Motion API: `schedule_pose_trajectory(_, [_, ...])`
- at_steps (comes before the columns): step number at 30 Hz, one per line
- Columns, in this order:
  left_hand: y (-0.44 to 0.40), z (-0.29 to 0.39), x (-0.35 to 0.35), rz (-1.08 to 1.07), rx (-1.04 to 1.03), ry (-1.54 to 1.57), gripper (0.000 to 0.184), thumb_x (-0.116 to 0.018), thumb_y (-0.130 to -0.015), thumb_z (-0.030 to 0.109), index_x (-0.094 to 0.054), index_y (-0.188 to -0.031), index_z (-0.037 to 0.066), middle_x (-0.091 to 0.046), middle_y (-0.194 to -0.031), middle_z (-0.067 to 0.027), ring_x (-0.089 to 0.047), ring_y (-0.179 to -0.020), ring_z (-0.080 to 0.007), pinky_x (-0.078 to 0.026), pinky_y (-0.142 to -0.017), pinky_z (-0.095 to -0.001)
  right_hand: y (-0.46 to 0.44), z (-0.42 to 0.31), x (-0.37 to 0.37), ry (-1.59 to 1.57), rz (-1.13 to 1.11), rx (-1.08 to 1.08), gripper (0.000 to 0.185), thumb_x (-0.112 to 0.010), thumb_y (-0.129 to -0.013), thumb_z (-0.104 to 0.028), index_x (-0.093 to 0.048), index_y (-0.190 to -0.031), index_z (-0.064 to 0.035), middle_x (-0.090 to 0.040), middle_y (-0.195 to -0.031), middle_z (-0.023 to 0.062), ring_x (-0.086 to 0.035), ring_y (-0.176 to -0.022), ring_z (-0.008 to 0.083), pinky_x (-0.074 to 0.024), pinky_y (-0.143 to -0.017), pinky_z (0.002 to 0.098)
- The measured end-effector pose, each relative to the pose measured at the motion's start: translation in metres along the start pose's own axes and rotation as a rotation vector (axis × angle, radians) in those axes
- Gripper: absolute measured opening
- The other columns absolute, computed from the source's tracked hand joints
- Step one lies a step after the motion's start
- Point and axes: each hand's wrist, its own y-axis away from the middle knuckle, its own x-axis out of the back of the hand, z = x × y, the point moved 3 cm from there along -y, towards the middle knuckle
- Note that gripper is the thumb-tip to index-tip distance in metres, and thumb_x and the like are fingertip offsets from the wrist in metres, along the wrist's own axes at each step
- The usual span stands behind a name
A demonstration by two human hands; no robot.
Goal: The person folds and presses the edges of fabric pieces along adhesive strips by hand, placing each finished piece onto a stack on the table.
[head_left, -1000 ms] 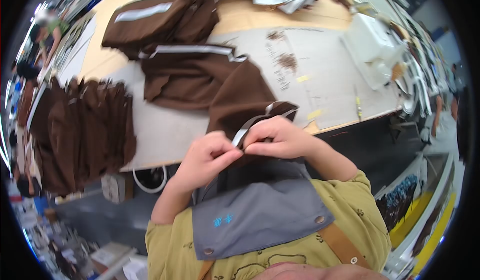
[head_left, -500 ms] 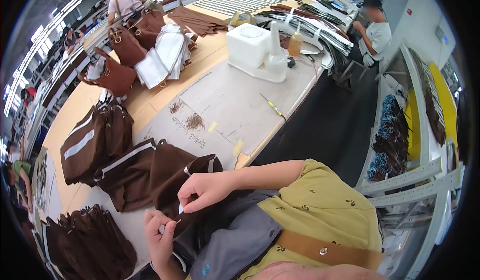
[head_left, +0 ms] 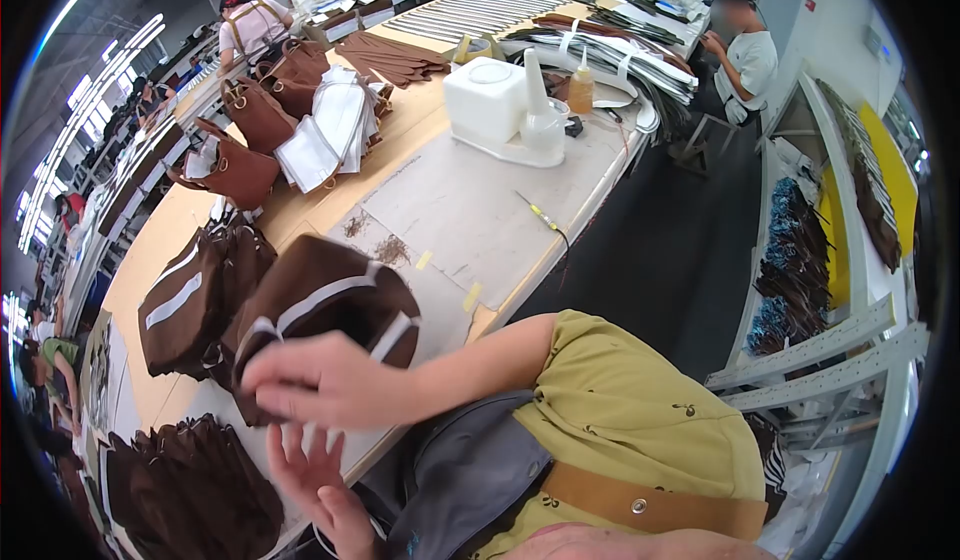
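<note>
A dark brown cloth piece with white strips [head_left: 325, 285] stands bunched up on the near part of the table. In front of it, my right hand [head_left: 325, 380] is slightly blurred, its fingers stretched out and nothing seen in them. Just below, my left hand [head_left: 320, 485] is raised with its fingers spread and empty. Behind and to the left of the cloth piece lies a folded brown bundle with white bands [head_left: 185, 305]. A pile of dark brown pieces [head_left: 190, 490] sits at the table's lower left.
Brown leather bags [head_left: 235, 165] and white sheets [head_left: 325, 135] are at the back left. A white container [head_left: 495, 100], an amber bottle [head_left: 581, 85] and a yellow pen-like tool [head_left: 543, 217] are on the table. A seated person [head_left: 745, 60] is at the right, beyond a rack [head_left: 850, 350].
My hands have let go of the cloth's edge and opened. The cloth piece, earlier draped toward me, now stands bunched farther up the table. The view has swung toward the right side of the room.
</note>
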Motion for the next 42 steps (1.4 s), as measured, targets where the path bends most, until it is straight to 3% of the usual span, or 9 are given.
schedule_pose_trajectory(8, [0.004, -0.041, 0.03, 0.151, -0.112, -0.163, 0.046, -0.052, -0.103, 0.019, -0.037, -0.142, -0.003, -0.056, -0.128, -0.0136, -0.055, -0.118, -0.0212, -0.044, -0.102, -0.0344, 0.038, 0.01, -0.032, 0.201, -0.351, 0.165, 0.041, -0.056, -0.097, -0.014, -0.054, -0.137, -0.0049, -0.067, -0.112, 0.0169, -0.067, -0.098, 0.0319, -0.054, -0.087, 0.0366])
schedule_pose_trajectory(11, [0.003, -0.034, 0.037, 0.222, -0.084, -0.295, 0.033, -0.047, -0.1, 0.007, -0.048, -0.131, -0.004, -0.059, -0.122, -0.0142, -0.058, -0.113, -0.0239, -0.045, -0.101, -0.0352, 0.048, 0.009, -0.017, 0.694, -0.093, 0.62, 0.034, -0.071, -0.079, -0.01, -0.073, -0.113, -0.0133, -0.071, -0.11, 0.0053, -0.071, -0.091, 0.0192, -0.0574, -0.077, 0.0293])
schedule_pose_trajectory(14, [-0.012, -0.004, 0.03, 0.157, -0.309, -0.623, 0.03, -0.046, -0.087, -0.006, -0.061, -0.114, -0.003, -0.062, -0.109, -0.0167, -0.061, -0.102, -0.0295, -0.046, -0.094, -0.0351, 0.051, 0.025, -0.005, 1.008, 0.001, 0.784, 0.035, -0.069, -0.079, -0.022, -0.067, -0.114, -0.0253, -0.063, -0.111, -0.0073, -0.059, -0.09, 0.0095, -0.0426, -0.076, 0.0235])
schedule_pose_trajectory(19, [-0.01, -0.004, 0.038, 0.102, -0.278, -0.537, 0.029, -0.05, -0.083, -0.008, -0.063, -0.108, -0.002, -0.063, -0.099, -0.0155, -0.061, -0.091, -0.0278, -0.047, -0.083, -0.0322, 0.025, 0.003, 0.003, 1.103, 0.219, 1.048, 0.031, -0.081, -0.068, -0.015, -0.073, -0.097, -0.0205, -0.062, -0.117, 0.0095, -0.06, -0.097, 0.0222, -0.046, -0.079, 0.0346])
schedule_pose_trajectory(21, [-0.008, -0.002, 0.034, 0.121, -0.207, -0.547, 0.024, -0.053, -0.087, -0.005, -0.063, -0.108, -0.001, -0.064, -0.099, -0.0137, -0.061, -0.09, -0.0246, -0.047, -0.083, -0.0302, 0.017, -0.001, 0.001, 1.222, 0.146, 0.732, 0.034, -0.075, -0.071, -0.013, -0.071, -0.101, -0.0265, -0.066, -0.111, -0.0086, -0.058, -0.1, 0.0116, -0.0413, -0.09, 0.031])
schedule_pose_trajectory(27, [-0.014, -0.017, 0.046, 0.108, 0.093, -0.207, 0.017, -0.059, -0.1, 0.014, -0.064, -0.106, -0.001, -0.068, -0.099, -0.0051, -0.061, -0.086, -0.0121, -0.048, -0.078, -0.0257, 0.001, 0.02, 0.031, 0.89, -0.268, 0.351, 0.018, -0.075, -0.081, -0.015, -0.068, -0.097, -0.0128, -0.067, -0.097, -0.0048, -0.06, -0.095, 0.0124, -0.0428, -0.087, 0.0298])
schedule_pose_trajectory(29, [-0.012, -0.039, 0.054, 0.068, 0.421, 0.35, 0.024, -0.057, -0.102, 0.024, -0.065, -0.098, 0.001, -0.069, -0.088, -0.0064, -0.063, -0.074, -0.0107, -0.05, -0.069, -0.0244, 0.005, 0.033, 0.039, 0.144, -0.489, -0.532, 0.014, -0.07, -0.089, -0.016, -0.067, -0.1, -0.0077, -0.064, -0.092, -0.0044, -0.057, -0.088, 0.0069, -0.0436, -0.08, 0.0248])
schedule_pose_trajectory(40, [-0.013, -0.056, 0.058, 0.102, 0.495, 0.519, 0.028, -0.051, -0.104, 0.028, -0.059, -0.089, 0.006, -0.068, -0.084, -0.0064, -0.062, -0.072, -0.0113, -0.05, -0.067, -0.0249, 0.007, 0.045, 0.033, -0.126, -0.424, -0.69, 0.016, -0.069, -0.09, -0.013, -0.064, -0.104, -0.0049, -0.059, -0.091, -0.0053, -0.052, -0.085, 0.0035, -0.0412, -0.076, 0.02])
schedule_pose_trajectory(42, [-0.014, -0.052, 0.056, 0.054, 0.449, 0.561, 0.025, -0.053, -0.104, 0.025, -0.062, -0.096, 0.004, -0.068, -0.09, -0.0039, -0.062, -0.077, -0.0089, -0.05, -0.071, -0.0242, 0.004, 0.037, 0.029, 0.214, -0.484, -0.472, 0.022, -0.073, -0.088, -0.013, -0.065, -0.106, -0.0044, -0.064, -0.093, -0.0014, -0.056, -0.085, 0.0068, -0.0445, -0.076, 0.0224])
